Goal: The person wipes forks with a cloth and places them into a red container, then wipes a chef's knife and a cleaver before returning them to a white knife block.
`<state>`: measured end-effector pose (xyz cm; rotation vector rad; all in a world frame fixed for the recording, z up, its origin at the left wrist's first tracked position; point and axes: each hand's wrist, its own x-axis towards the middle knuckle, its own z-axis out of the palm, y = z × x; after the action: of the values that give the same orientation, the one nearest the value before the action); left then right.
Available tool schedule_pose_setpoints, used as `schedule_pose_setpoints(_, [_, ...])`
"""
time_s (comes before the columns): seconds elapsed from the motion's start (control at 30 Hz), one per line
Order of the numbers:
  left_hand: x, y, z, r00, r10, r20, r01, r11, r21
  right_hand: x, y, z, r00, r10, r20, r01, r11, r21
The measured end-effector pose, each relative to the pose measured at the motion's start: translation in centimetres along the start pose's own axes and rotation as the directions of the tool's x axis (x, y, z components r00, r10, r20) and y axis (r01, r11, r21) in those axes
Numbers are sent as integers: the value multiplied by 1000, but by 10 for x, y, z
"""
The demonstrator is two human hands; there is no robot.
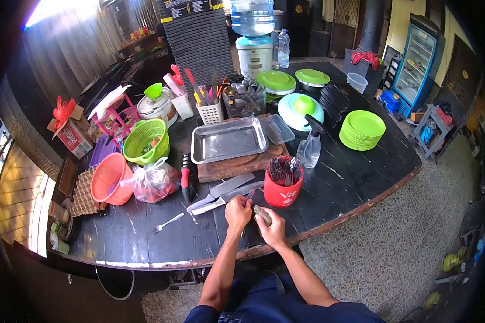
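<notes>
My left hand (237, 214) is closed near the table's front edge, its fingers pinched together. A thin, pale piece shows at its fingertips, too small to name. Close beside it, my right hand (273, 229) is closed around a small grey-brown object (263, 216), whose kind I cannot make out. Just beyond the hands stands a red container (281, 191) packed with dark forks. Two knives, one with a white handle (208, 206), lie left of it. A red-and-black sharpener-like tool (185, 178) and a single fork (168, 223) lie farther left.
Behind the knives, a metal tray (229, 141) rests on a wooden board (215, 173). A spray bottle (310, 148) and stacked green plates (362, 131) stand to the right. Green (147, 142) and orange (111, 180) baskets and a tied plastic bag (155, 183) occupy the left.
</notes>
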<state>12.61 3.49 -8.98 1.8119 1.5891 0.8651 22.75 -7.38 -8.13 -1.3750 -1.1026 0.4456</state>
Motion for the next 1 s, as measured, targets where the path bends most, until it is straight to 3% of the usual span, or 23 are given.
schedule_pose_setpoints(0.07, [2,-3,-9,999,41,1,-41,999,-26,-1,0,0,1000,28,1,-28,1000,6])
schedule_pose_setpoints(0.1, [1,-2,-16,990,-68,125,109,926,-362,-1,-1,0,1000,24,-13,-24,1000,-9])
schedule_pose_setpoints(0.13, [0,-1,-22,954,-126,271,276,723,-633,-1,-2,-1,999,35,9,-35,998,-42])
schedule_pose_setpoints(0.3, [-12,17,-73,953,-60,298,275,584,-764,8,-12,9,995,69,-68,-67,997,37])
schedule_pose_setpoints(0.4, [-19,32,-90,946,-14,323,273,568,-776,23,-46,12,997,-65,-42,66,998,18])
schedule_pose_setpoints(0.43, [-25,40,-95,951,-23,310,258,612,-747,34,-60,13,951,-303,-57,300,952,-59])
schedule_pose_setpoints(0.47, [-26,37,-96,951,-24,307,257,611,-749,37,-65,15,951,-305,-54,302,952,-59])
schedule_pose_setpoints(0.53, [-29,31,-96,948,177,264,21,795,-606,42,-71,19,909,-393,141,403,914,-46])
schedule_pose_setpoints(0.57, [-35,41,-104,960,219,173,-101,850,-517,46,-72,22,910,-396,118,404,913,-51])
schedule_pose_setpoints(0.67, [-51,61,-118,973,230,28,-198,887,-417,53,-81,25,879,-474,47,477,874,-94])
schedule_pose_setpoints(0.73, [-52,57,-125,975,212,62,-165,886,-434,57,-88,30,878,-478,23,478,874,-91])
schedule_pose_setpoints(0.8, [-54,53,-126,980,153,123,-69,855,-515,63,-93,33,874,-468,-132,448,881,-154])
schedule_pose_setpoints(0.87, [-60,50,-127,986,143,86,-77,846,-528,70,-99,31,882,-432,-186,414,901,-132])
schedule_pose_setpoints(0.93, [-59,50,-128,989,137,52,-88,838,-539,66,-108,29,868,-451,-207,442,893,-91])
schedule_pose_setpoints(1.0, [-59,53,-131,998,59,39,-26,815,-579,52,-112,30,872,-477,-109,476,879,-38])
